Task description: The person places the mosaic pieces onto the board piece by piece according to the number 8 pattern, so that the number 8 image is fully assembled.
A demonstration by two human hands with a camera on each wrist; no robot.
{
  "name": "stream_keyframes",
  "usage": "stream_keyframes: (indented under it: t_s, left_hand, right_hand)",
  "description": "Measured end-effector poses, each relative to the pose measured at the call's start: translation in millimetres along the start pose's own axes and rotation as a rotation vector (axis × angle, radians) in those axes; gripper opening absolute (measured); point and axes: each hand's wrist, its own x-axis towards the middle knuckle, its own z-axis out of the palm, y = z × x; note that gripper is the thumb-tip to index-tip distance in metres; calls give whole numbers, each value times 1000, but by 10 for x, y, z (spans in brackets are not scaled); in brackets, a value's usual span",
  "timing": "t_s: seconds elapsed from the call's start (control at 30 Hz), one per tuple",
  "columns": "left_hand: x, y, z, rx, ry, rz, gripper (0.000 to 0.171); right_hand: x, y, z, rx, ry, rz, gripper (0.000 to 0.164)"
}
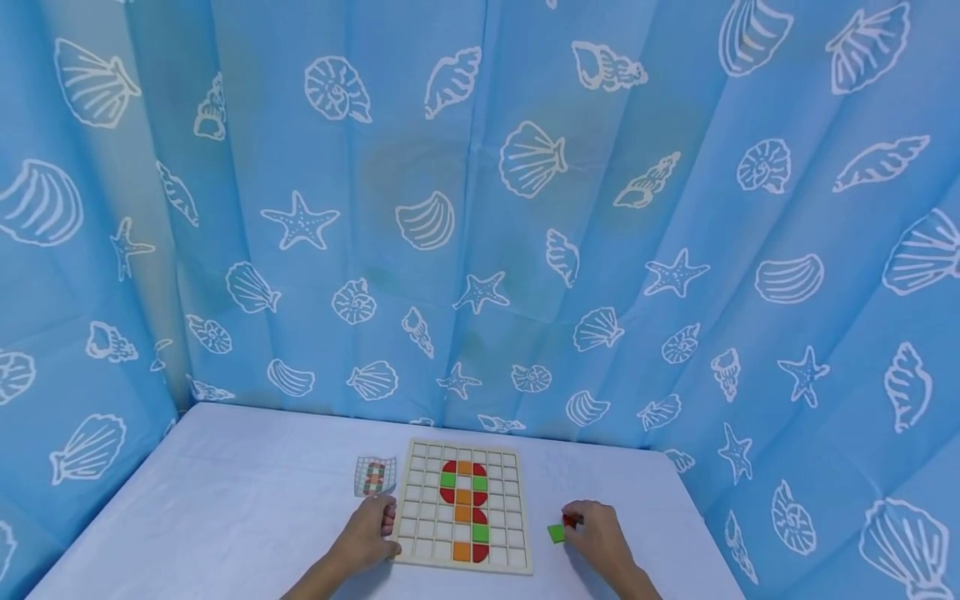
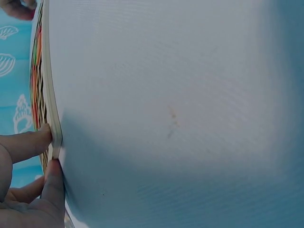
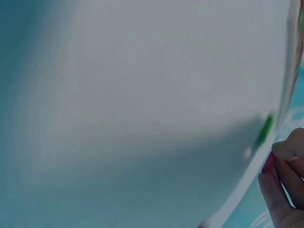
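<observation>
A wooden grid board [image 1: 426,508] lies on the white table, with red, orange and green tiles set in some of its squares. At its left edge my left hand [image 1: 367,532] holds the board, fingers curled; the left wrist view shows the thumb and a fingertip [image 2: 54,173] against the rim. My right hand [image 1: 602,540], right of the board, pinches a small red tile [image 3: 269,163] between thumb and fingers. Under and beside that hand, a green tile [image 1: 556,533] lies on the table. The right hand partly covers the red tile.
A small pattern card [image 1: 374,473] printed with a coloured grid lies left of the board, just beyond the left hand. A blue curtain [image 1: 480,208] with white shells hangs behind and at both sides of the white-covered table [image 1: 247,500].
</observation>
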Motion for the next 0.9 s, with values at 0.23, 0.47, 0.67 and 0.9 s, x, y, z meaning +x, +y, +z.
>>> stream_keyframes:
  t_s: [0.23, 0.47, 0.67, 0.9]
  left_hand:
    - [-8, -35, 18, -5, 3, 15, 64]
    - [18, -23, 14, 41, 0, -23, 67]
    - [18, -25, 25, 48, 14, -15, 67]
    - [42, -37, 28, 43, -2, -40, 68]
  right_hand:
    - [-106, -589, 194, 60, -37, -202, 22]
    - [-203, -1107, 390, 106, -140, -389, 21]
    - [-214, -1334, 527, 121, -191, -498, 17]
    - [-184, -1416, 622, 95, -252, -469, 19]
